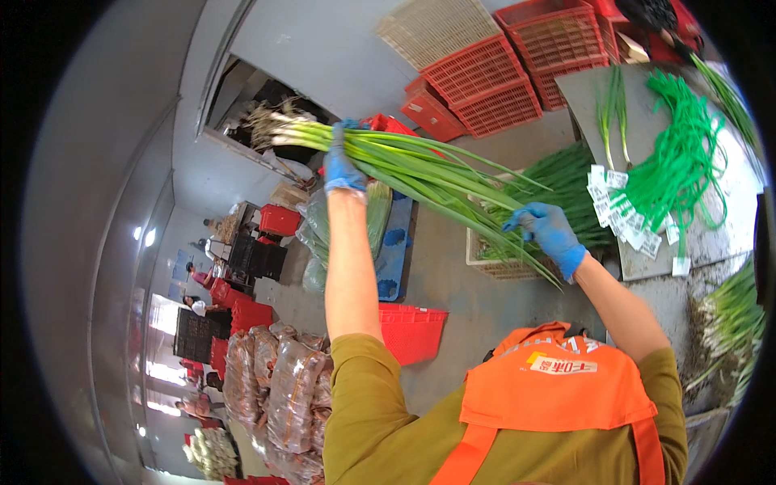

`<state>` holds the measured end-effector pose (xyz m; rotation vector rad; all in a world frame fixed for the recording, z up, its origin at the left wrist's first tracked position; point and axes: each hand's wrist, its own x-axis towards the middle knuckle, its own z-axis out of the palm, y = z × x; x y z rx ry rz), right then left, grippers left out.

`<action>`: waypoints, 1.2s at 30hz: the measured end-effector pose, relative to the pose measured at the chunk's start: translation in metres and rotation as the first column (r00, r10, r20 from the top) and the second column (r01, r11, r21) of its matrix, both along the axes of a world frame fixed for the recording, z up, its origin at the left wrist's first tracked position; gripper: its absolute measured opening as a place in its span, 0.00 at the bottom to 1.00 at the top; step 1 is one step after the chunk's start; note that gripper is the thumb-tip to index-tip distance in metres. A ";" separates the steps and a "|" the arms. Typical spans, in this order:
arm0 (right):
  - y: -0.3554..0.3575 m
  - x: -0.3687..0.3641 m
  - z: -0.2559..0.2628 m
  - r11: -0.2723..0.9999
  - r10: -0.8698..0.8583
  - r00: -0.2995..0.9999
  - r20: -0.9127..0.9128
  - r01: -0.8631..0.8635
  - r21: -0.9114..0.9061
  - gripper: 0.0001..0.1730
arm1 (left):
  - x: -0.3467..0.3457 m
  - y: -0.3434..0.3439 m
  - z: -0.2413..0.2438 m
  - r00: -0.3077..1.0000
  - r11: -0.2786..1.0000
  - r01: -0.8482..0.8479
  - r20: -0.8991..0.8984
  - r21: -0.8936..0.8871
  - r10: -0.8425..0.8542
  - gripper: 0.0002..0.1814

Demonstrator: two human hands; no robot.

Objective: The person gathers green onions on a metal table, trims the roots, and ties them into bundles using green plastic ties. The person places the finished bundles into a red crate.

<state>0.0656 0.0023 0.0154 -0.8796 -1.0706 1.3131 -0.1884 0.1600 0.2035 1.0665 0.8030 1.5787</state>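
My left hand (345, 160), in a blue glove, is closed around a bunch of green onions (412, 160) just above the white stems, with the roots pointing to the upper left. The long leaves slope down to the right. At their tips is my right hand (542, 233), also gloved in blue, with its fingers bent against the leaves; whether it grips them I cannot tell. Behind it stands a pale plastic crate (509, 267) full of green onions. On the metal table (661, 267) lie green ties (679, 157) with white printed tags (630, 218) and a few loose green onions (612, 115).
More green onions (727, 315) with roots lie at the right edge. Red crates (485, 85) are stacked by the wall. A red basket (412, 333), a blue pallet (394, 248) and bagged produce (294, 388) stand on the floor. Another person (661, 24) is at the table's far end.
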 end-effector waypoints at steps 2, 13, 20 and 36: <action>-0.001 0.010 -0.003 0.987 -0.020 0.972 -0.234 -0.018 -0.158 0.12 | 0.003 -0.002 -0.008 0.999 0.999 0.041 0.026 0.030 -0.042 0.17; -0.020 0.076 -0.081 0.952 -0.202 0.961 -0.190 0.148 -0.267 0.16 | 0.033 -0.009 -0.029 0.975 0.978 0.210 -0.064 -0.009 -0.211 0.20; -0.054 0.134 -0.080 0.921 -0.349 0.819 -0.457 0.210 -0.327 0.13 | 0.083 0.034 -0.079 0.896 0.967 0.242 -0.364 -0.077 -0.254 0.11; -0.134 0.239 -0.100 0.306 -0.950 0.213 -0.228 0.783 -0.542 0.20 | 0.401 0.283 -0.054 0.346 0.313 0.843 -0.886 0.438 0.309 0.16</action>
